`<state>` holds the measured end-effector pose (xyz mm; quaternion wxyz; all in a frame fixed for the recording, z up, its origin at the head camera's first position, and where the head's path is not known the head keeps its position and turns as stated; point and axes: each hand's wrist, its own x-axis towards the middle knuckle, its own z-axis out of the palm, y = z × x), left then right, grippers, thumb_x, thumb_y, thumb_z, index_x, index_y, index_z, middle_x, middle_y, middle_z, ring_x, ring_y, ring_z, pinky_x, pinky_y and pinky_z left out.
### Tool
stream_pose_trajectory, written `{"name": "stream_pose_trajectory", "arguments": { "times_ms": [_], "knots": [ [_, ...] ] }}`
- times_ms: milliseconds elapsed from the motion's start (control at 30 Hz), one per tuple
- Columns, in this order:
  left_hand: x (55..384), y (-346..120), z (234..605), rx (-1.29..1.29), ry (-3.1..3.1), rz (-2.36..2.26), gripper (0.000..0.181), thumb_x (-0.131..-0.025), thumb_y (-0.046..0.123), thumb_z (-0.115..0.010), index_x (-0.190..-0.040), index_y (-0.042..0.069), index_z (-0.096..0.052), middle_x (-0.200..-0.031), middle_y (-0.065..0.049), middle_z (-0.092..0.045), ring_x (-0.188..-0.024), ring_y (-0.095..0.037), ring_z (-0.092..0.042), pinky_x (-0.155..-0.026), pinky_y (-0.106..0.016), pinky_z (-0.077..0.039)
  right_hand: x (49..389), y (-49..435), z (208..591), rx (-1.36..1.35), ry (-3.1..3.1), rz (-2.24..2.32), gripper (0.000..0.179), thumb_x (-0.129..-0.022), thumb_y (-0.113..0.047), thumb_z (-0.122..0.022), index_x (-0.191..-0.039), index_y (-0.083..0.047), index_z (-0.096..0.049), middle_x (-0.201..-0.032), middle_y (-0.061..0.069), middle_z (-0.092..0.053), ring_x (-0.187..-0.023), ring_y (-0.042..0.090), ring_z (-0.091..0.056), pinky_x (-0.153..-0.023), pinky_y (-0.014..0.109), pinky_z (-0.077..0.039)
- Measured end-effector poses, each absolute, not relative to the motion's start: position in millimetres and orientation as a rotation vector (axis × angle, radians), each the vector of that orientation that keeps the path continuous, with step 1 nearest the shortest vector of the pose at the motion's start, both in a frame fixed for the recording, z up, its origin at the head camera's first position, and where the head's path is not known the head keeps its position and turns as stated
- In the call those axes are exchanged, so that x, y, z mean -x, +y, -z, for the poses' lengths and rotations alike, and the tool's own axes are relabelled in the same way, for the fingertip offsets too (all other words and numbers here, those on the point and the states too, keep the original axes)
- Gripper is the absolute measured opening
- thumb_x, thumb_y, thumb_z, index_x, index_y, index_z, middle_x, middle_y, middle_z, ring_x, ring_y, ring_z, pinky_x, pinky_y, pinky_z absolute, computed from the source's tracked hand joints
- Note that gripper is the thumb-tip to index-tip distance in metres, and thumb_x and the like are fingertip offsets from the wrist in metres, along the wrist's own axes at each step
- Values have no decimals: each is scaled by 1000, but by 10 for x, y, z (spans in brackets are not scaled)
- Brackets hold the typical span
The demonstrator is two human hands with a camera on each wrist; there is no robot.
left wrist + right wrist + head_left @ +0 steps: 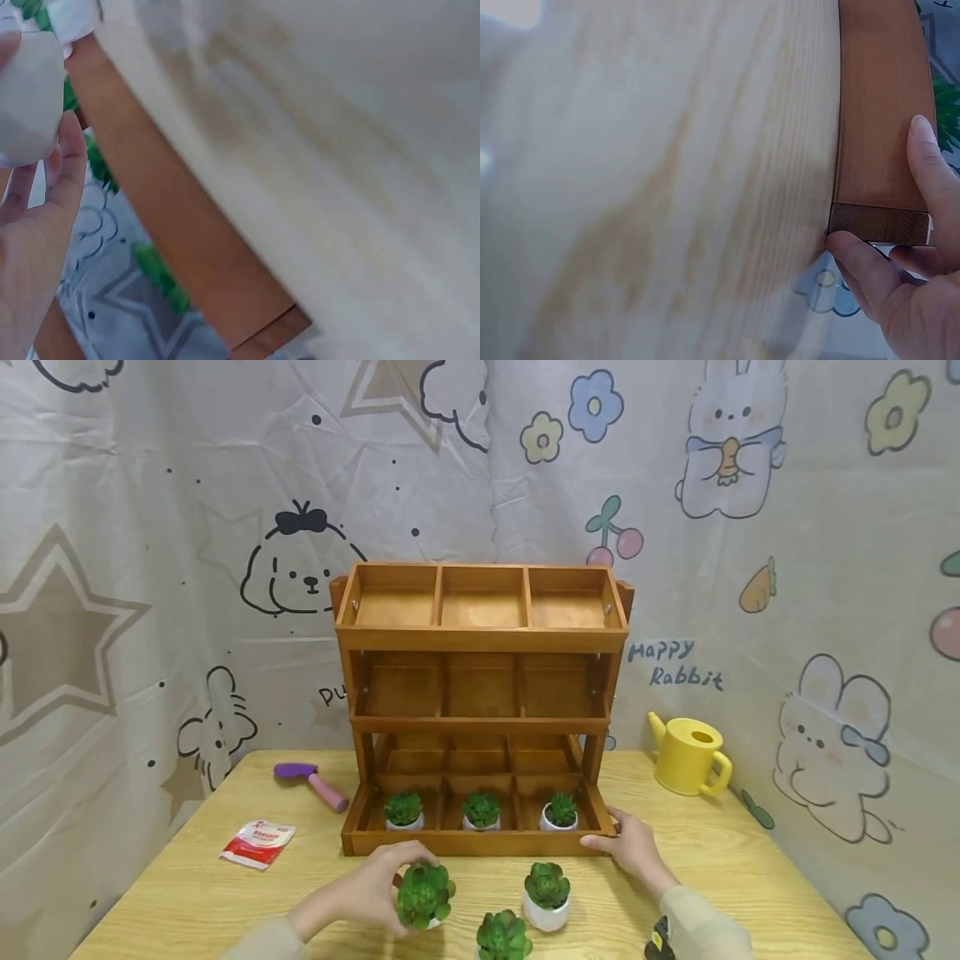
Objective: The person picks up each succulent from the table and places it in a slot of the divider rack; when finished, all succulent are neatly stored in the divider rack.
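Observation:
My left hand (367, 887) grips a small potted succulent (425, 893) just in front of the wooden shelf rack (480, 843). In the left wrist view its white pot (28, 97) sits between thumb and fingers. At the rack's front right corner my right hand (637, 850) holds the bottom tier, thumb over the front board (885, 105) and fingers at its end. Three potted succulents, a left one (405, 810), a middle one (482, 811) and a right one (560, 812), stand in that tier's front compartments. Two more, one farther (547, 897) and one nearer (504, 937), stand between my hands.
A purple-and-pink hand trowel (311, 783) and a red-and-white packet (258, 844) lie on the table's left side. At the back right stands a yellow watering can (688, 756). A small black object (659, 941) is by my right sleeve. Patterned cloth surrounds the table.

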<state>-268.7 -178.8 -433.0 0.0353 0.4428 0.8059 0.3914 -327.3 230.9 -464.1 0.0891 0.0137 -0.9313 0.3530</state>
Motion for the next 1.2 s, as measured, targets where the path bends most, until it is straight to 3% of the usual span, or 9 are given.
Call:
{"name": "stream_pose_trajectory", "arguments": {
  "times_ms": [500, 733, 967, 1200],
  "knots": [
    [2965, -1797, 3702, -1585, 2883, -1229, 75, -48, 2, -85, -117, 14, -56, -111, 2, -60, -100, -10, -58, -82, -30, -54, 3252, 2308, 4656, -19, -2784, -1030, 90, -70, -42, -82, -133, 12, -47, -113, 32, -62, -100, 42, -63, -83, 50, -52],
    [3151, -1755, 3479, -1531, 3043, -1442, 73, -53, 2, -89, -117, 11, -56, -111, -3, -59, -99, -13, -58, -80, -29, -56, 3260, 2312, 4636, -25, -2784, -1030, 90, -71, -43, -81, -133, 11, -47, -115, 33, -61, -101, 43, -62, -84, 51, -51],
    [3315, -1656, 3477, -1235, 3263, -1790, 71, -51, 0, -90, -115, 4, -58, -109, -11, -61, -100, -21, -59, -85, -16, -49, 3272, 2322, 4639, -48, -2764, -1030, 88, -71, -41, -82, -133, 12, -47, -112, 32, -63, -99, 42, -64, -83, 50, -52],
    [3476, -1607, 3440, -1030, 3457, -1980, 71, -52, 6, -91, -114, 2, -58, -111, -18, -59, -104, -34, -56, -90, -48, -46, 3277, 2324, 4663, -50, -2764, -1029, 89, -71, -41, -82, -132, 12, -47, -109, 31, -65, -97, 40, -65, -82, 49, -52]
  ]
}}
